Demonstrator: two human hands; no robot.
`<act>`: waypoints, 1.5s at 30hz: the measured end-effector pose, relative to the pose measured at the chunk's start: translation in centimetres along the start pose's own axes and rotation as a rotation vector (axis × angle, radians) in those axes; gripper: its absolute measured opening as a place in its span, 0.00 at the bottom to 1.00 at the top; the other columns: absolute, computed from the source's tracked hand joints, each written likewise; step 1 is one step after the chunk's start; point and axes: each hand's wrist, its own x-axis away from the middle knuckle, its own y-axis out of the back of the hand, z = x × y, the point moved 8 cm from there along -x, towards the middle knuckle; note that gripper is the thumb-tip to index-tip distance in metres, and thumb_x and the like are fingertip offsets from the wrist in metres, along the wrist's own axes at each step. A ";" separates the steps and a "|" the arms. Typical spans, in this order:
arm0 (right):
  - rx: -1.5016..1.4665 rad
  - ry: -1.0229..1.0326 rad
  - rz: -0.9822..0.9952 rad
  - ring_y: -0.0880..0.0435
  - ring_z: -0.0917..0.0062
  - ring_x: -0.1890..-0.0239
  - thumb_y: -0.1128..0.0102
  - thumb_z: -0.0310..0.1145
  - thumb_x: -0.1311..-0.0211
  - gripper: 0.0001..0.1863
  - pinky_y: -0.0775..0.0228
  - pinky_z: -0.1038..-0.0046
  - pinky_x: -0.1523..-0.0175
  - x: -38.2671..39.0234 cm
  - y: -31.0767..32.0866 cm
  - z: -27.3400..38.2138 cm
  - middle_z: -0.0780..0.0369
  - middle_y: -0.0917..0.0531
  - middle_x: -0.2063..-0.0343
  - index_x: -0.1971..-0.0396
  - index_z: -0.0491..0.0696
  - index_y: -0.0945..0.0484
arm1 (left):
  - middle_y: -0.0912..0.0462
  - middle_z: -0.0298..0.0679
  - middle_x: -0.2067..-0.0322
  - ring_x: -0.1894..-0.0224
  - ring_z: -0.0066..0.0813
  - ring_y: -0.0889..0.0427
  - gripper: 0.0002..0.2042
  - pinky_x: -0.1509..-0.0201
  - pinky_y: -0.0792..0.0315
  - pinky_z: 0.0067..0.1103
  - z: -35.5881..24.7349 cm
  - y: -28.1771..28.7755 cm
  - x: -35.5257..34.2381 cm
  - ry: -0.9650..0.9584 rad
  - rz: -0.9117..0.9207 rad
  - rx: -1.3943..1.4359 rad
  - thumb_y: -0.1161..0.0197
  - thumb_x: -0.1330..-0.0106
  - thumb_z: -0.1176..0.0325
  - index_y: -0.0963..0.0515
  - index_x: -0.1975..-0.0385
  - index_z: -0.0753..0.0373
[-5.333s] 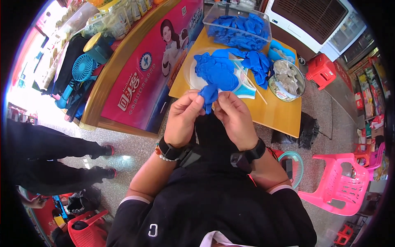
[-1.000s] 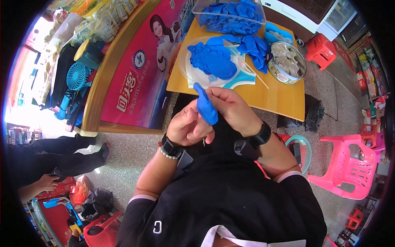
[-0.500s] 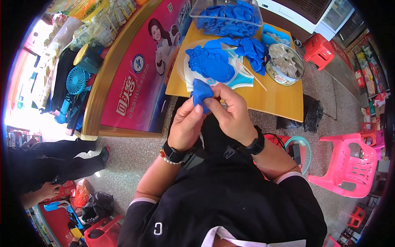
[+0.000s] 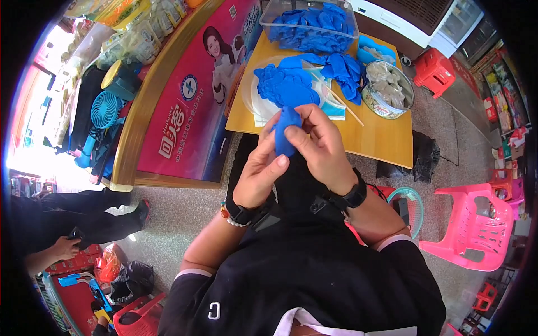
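A small, soft blue piece [image 4: 286, 134], folded over and too bunched up to name its kind, is held between my two hands above the table's near edge. My right hand [image 4: 322, 150] pinches its right side between thumb and curled fingers. My left hand [image 4: 255, 176] has its fingers bent around the left side, mostly behind the piece, with the thumb slightly lifted off it. Just beyond lies a pile of flat blue pieces [image 4: 286, 84] on a round clear tray [image 4: 248, 103]. To its right sits a crumpled blue bunch [image 4: 343, 73].
On the wooden table [image 4: 386, 140] stand a clear bin [image 4: 269, 32] of blue pieces, a small blue box [image 4: 367, 56], a round tin [image 4: 384, 109] and a thin stick [image 4: 354, 116]. A counter [image 4: 130, 129] is left, a pink chair [image 4: 476, 224] right, a person's hand [image 4: 66, 247] far left.
The blue piece has shifted slightly right and now stands more upright and narrower. My left thumb has come away from it, and my right thumb has moved up along it.
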 end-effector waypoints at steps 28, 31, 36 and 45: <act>0.088 -0.146 0.190 0.28 0.86 0.74 0.44 0.31 0.36 0.08 0.35 0.80 0.68 -0.9 0.4 -1.0 0.66 0.23 0.78 0.70 0.41 0.24 | 0.22 0.38 0.66 0.62 0.27 0.24 0.08 0.54 0.32 0.22 -2.6 -2.2 -1.3 0.103 0.337 -0.439 0.32 0.43 0.71 0.21 0.67 0.65; 0.120 -0.176 0.203 0.27 0.85 0.73 0.43 0.31 0.37 0.08 0.35 0.79 0.68 -0.7 0.4 -2.0 0.65 0.23 0.78 0.71 0.41 0.23 | 0.19 0.35 0.69 0.64 0.24 0.23 0.06 0.55 0.31 0.20 -0.5 -2.3 0.1 0.299 0.343 -0.370 0.34 0.40 0.72 0.20 0.67 0.66; -0.067 -0.241 0.137 0.28 0.87 0.72 0.44 0.31 0.36 0.07 0.35 0.82 0.67 -0.9 0.8 -2.5 0.67 0.23 0.76 0.65 0.42 0.23 | 0.22 0.37 0.72 0.70 0.23 0.26 0.14 0.62 0.31 0.21 0.7 0.3 0.6 0.399 0.056 0.021 0.45 0.31 0.59 0.23 0.64 0.66; 0.219 0.267 0.251 0.26 0.80 0.73 0.40 0.20 0.46 0.06 0.35 0.80 0.66 -0.8 -0.1 1.6 0.64 0.24 0.73 0.68 0.45 0.22 | 0.27 0.39 0.76 0.73 0.27 0.29 0.21 0.57 0.26 0.29 -0.3 0.3 -0.1 0.271 0.087 0.636 0.53 0.29 0.55 0.30 0.52 0.70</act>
